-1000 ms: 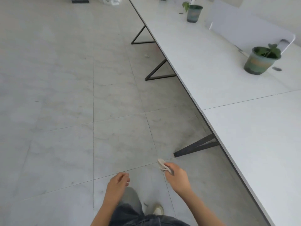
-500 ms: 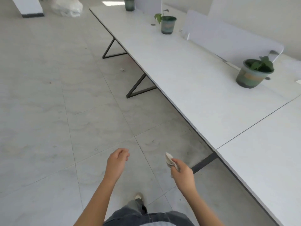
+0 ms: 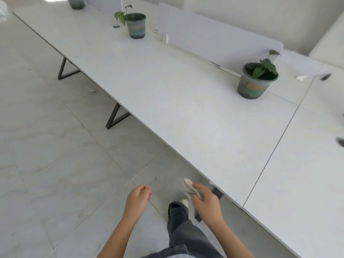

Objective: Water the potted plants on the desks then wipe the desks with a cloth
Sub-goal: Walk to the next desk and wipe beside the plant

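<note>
My right hand (image 3: 206, 203) is closed around a small beige cloth (image 3: 189, 187), held low over the floor just short of the white desk's (image 3: 186, 101) front edge. My left hand (image 3: 137, 199) hangs beside it, loosely curled, holding nothing. A green potted plant (image 3: 257, 81) stands at the desk's back right. A second potted plant (image 3: 135, 25) stands farther along the desk, and a third pot (image 3: 75, 2) is cut off at the top of the view.
White divider panels (image 3: 214, 40) run along the back of the desks. Black metal desk legs (image 3: 115, 116) angle onto the grey tiled floor (image 3: 55, 164). A seam separates this desk from the neighbouring desk (image 3: 307, 174) on the right. My leg and shoe (image 3: 184, 202) show below.
The view has swung right and closer to the desk; the pots now sit nearer. Both hands have stayed low in front of me, the cloth still in my right hand.
</note>
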`<action>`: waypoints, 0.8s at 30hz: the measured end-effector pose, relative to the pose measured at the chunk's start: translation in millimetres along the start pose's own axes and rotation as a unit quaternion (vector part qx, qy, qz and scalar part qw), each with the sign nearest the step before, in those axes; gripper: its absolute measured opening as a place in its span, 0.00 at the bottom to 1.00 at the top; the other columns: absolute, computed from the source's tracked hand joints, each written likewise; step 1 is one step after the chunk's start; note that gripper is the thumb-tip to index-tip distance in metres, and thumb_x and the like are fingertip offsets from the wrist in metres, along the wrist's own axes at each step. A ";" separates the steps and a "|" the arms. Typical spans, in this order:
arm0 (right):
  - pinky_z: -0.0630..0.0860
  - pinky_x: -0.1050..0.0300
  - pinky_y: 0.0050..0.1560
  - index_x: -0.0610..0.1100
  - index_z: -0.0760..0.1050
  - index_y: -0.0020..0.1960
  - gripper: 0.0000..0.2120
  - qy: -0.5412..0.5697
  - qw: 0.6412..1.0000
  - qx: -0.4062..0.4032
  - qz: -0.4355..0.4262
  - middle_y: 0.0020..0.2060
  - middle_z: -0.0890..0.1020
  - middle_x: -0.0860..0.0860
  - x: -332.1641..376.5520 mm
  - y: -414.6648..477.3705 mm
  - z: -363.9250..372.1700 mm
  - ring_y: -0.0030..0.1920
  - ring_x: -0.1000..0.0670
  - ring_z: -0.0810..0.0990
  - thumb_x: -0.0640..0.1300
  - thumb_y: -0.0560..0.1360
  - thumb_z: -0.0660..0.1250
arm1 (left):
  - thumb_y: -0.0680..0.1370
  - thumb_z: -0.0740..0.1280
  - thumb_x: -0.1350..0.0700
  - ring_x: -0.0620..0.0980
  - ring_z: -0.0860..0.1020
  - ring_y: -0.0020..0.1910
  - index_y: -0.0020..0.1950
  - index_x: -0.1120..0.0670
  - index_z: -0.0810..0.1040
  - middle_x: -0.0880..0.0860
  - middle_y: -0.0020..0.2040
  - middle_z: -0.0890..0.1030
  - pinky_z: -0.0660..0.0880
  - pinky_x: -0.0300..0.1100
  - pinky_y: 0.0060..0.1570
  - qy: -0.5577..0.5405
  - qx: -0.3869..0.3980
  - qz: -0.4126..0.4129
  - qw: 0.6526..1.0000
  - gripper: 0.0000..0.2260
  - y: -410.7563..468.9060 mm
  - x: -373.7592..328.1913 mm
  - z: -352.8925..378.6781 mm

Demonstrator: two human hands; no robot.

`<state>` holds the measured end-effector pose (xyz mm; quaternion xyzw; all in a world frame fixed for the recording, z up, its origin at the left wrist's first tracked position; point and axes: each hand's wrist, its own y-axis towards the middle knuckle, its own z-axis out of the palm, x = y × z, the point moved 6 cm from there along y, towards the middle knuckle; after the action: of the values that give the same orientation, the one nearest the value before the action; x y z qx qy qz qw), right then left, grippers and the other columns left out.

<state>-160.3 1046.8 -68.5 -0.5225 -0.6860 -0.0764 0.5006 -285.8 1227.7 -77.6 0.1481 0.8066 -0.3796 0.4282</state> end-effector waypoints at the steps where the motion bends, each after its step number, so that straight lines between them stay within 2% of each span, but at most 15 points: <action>1: 0.71 0.65 0.39 0.47 0.72 0.63 0.17 0.010 1.000 -0.003 -0.011 0.43 0.80 0.51 11.4 17.6 -5.7 0.35 0.56 0.75 0.40 0.74 0.61 | 0.78 0.60 0.58 0.52 0.78 0.45 0.41 0.54 0.76 0.54 0.44 0.80 0.69 0.34 0.39 0.004 -0.002 0.002 1.000 0.09 15.8 -11.0 2.4; 3: 0.71 0.64 0.46 0.46 0.73 0.63 0.17 0.031 0.999 -0.011 -0.035 0.50 0.80 0.50 35.5 51.3 -20.2 0.43 0.54 0.77 0.39 0.74 0.61 | 0.78 0.60 0.59 0.52 0.78 0.45 0.43 0.56 0.77 0.55 0.45 0.80 0.68 0.34 0.39 0.004 -0.010 0.011 1.000 0.08 45.1 -36.0 5.8; 4: 0.71 0.66 0.45 0.45 0.73 0.63 0.17 0.039 0.998 -0.016 -0.047 0.51 0.80 0.50 47.9 67.1 -28.4 0.43 0.55 0.77 0.39 0.74 0.61 | 0.78 0.60 0.59 0.52 0.78 0.46 0.43 0.56 0.77 0.55 0.45 0.80 0.68 0.34 0.39 0.003 -0.016 0.017 1.000 0.08 59.0 -49.8 7.4; 6: 0.71 0.71 0.40 0.46 0.73 0.62 0.17 0.061 0.996 -0.033 -0.062 0.49 0.80 0.52 68.6 94.1 -46.1 0.40 0.58 0.77 0.38 0.74 0.61 | 0.78 0.60 0.59 0.53 0.78 0.46 0.44 0.57 0.77 0.55 0.44 0.80 0.69 0.35 0.40 0.000 -0.033 0.028 0.999 0.08 80.8 -76.1 11.8; 8: 0.70 0.72 0.37 0.46 0.75 0.59 0.15 0.108 0.989 -0.066 -0.071 0.44 0.80 0.51 82.7 114.9 -68.9 0.38 0.57 0.76 0.37 0.75 0.60 | 0.79 0.59 0.60 0.53 0.77 0.48 0.48 0.58 0.77 0.54 0.44 0.80 0.69 0.39 0.43 0.003 -0.042 0.047 0.998 0.07 97.4 -101.8 20.7; 10: 0.70 0.73 0.35 0.50 0.74 0.54 0.14 0.162 0.978 -0.113 -0.068 0.39 0.79 0.52 88.0 130.3 -94.5 0.37 0.57 0.76 0.35 0.75 0.59 | 0.79 0.59 0.59 0.52 0.77 0.50 0.53 0.58 0.77 0.53 0.46 0.79 0.68 0.40 0.48 0.030 -0.037 0.059 0.997 0.09 111.4 -118.9 31.9; 12: 0.69 0.77 0.35 0.51 0.73 0.54 0.15 0.196 0.963 -0.179 -0.053 0.40 0.78 0.55 84.7 146.6 -125.2 0.39 0.59 0.76 0.35 0.76 0.57 | 0.79 0.59 0.58 0.50 0.75 0.53 0.57 0.58 0.77 0.52 0.50 0.79 0.67 0.39 0.51 0.072 -0.028 0.083 0.994 0.10 125.6 -134.0 41.2; 14: 0.68 0.79 0.37 0.48 0.74 0.58 0.16 0.206 0.945 -0.253 -0.031 0.43 0.78 0.53 74.0 167.4 -163.2 0.41 0.57 0.76 0.35 0.77 0.55 | 0.79 0.58 0.58 0.48 0.74 0.55 0.59 0.57 0.76 0.52 0.56 0.78 0.67 0.39 0.53 0.119 -0.018 0.115 0.986 0.12 147.3 -153.1 51.4; 15: 0.68 0.78 0.40 0.46 0.74 0.59 0.16 0.203 0.935 -0.290 -0.021 0.44 0.78 0.51 66.9 177.8 -182.0 0.44 0.53 0.77 0.35 0.77 0.55 | 0.80 0.58 0.58 0.48 0.73 0.57 0.60 0.57 0.75 0.52 0.58 0.77 0.67 0.39 0.54 0.141 -0.015 0.132 0.981 0.12 160.8 -163.7 56.1; 17: 0.70 0.65 0.51 0.44 0.74 0.60 0.16 0.176 0.918 -0.355 -0.001 0.47 0.78 0.48 50.7 194.0 -218.3 0.49 0.45 0.77 0.36 0.76 0.54 | 0.79 0.58 0.58 0.50 0.71 0.61 0.61 0.57 0.75 0.52 0.61 0.76 0.66 0.39 0.56 0.191 -0.007 0.170 0.967 0.13 187.9 -186.7 68.8; 18: 0.69 0.58 0.54 0.44 0.75 0.60 0.16 0.155 0.911 -0.382 0.010 0.48 0.77 0.47 43.8 200.0 -235.5 0.50 0.45 0.76 0.37 0.76 0.54 | 0.79 0.58 0.59 0.52 0.69 0.62 0.61 0.58 0.75 0.53 0.61 0.76 0.65 0.39 0.57 0.216 -0.005 0.191 0.958 0.13 201.6 -198.6 76.0; 20: 0.68 0.50 0.57 0.43 0.75 0.59 0.17 0.098 0.905 -0.413 0.018 0.51 0.78 0.47 30.5 214.5 -264.0 0.54 0.44 0.74 0.42 0.75 0.53 | 0.78 0.60 0.60 0.55 0.69 0.63 0.60 0.60 0.76 0.55 0.61 0.77 0.65 0.43 0.58 0.262 -0.010 0.229 0.937 0.12 230.6 -221.8 91.7; 22: 0.67 0.44 0.61 0.45 0.76 0.60 0.23 0.017 0.924 -0.381 0.035 0.59 0.76 0.43 17.2 234.6 -276.8 0.61 0.38 0.71 0.51 0.72 0.53 | 0.77 0.61 0.60 0.58 0.68 0.65 0.60 0.60 0.76 0.57 0.63 0.76 0.65 0.47 0.59 0.311 -0.011 0.250 0.917 0.13 259.8 -239.8 107.2; 24: 0.57 0.42 0.69 0.53 0.70 0.66 0.21 -0.086 0.950 -0.277 0.119 0.71 0.64 0.44 -2.5 255.4 -266.1 0.72 0.40 0.59 0.55 0.75 0.55 | 0.77 0.59 0.56 0.60 0.66 0.68 0.62 0.61 0.75 0.59 0.66 0.74 0.65 0.52 0.60 0.370 0.000 0.262 0.891 0.16 285.2 -251.2 118.7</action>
<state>203.8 991.1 -47.6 -0.7230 -0.6110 -0.1582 0.2808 91.7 1352.2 -55.3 0.4839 0.8383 -0.1716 0.1832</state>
